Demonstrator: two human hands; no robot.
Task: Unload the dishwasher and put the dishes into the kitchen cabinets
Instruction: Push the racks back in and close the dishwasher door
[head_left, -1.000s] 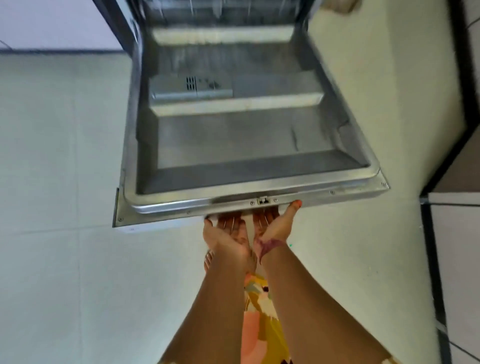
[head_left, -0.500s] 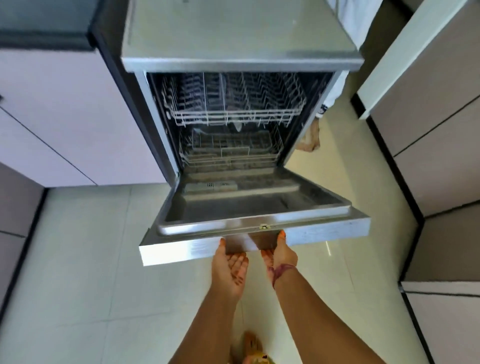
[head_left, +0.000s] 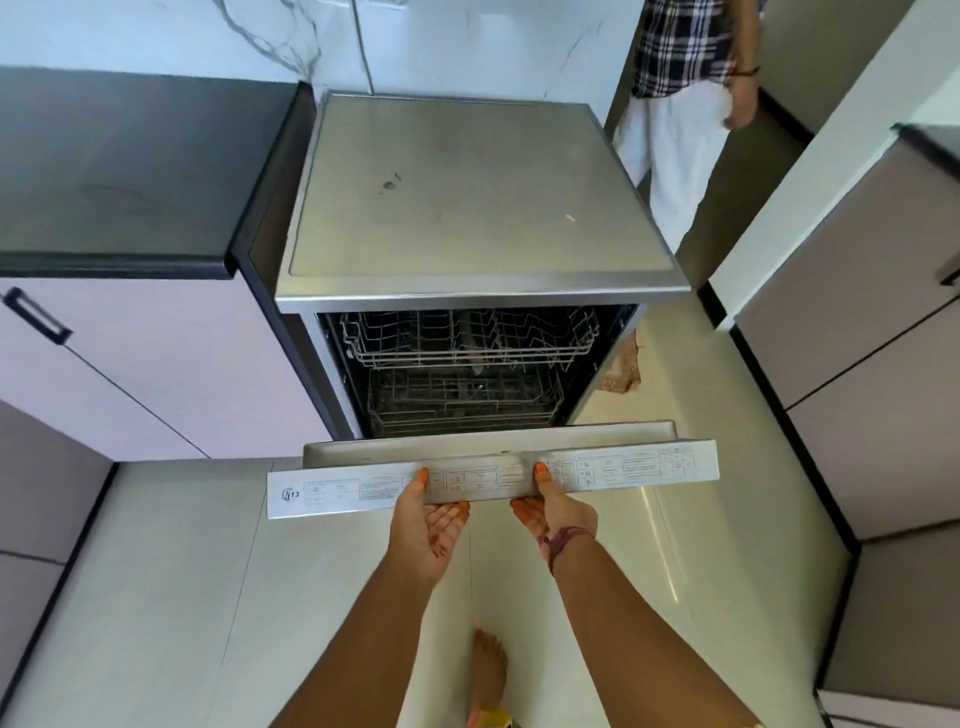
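Both hands are under the front edge of the dishwasher door (head_left: 493, 475). The left hand (head_left: 423, 525) is turned palm up, with its thumb pressed on the printed edge strip and its fingers tucked under the door. The right hand (head_left: 556, 506) is set the same way, just beside it, so the door edge is gripped by each hand.

The door is held partly open, tipped between flat and shut. The dishwasher (head_left: 467, 208) is seen at the right end of the dark desk (head_left: 130, 161).

Two wire racks are counted inside: an upper rack (head_left: 467, 338) and a lower rack (head_left: 462, 402). No plates or cups can be made out in them; something grey near the middle is too dim to name.

The step in hand is judged to be the moving of the door, likely its shutting, since the racks look bare. A slow, even lift by both hands is called for next.

One other person (head_left: 685, 104) is seen standing behind the dishwasher on the right.
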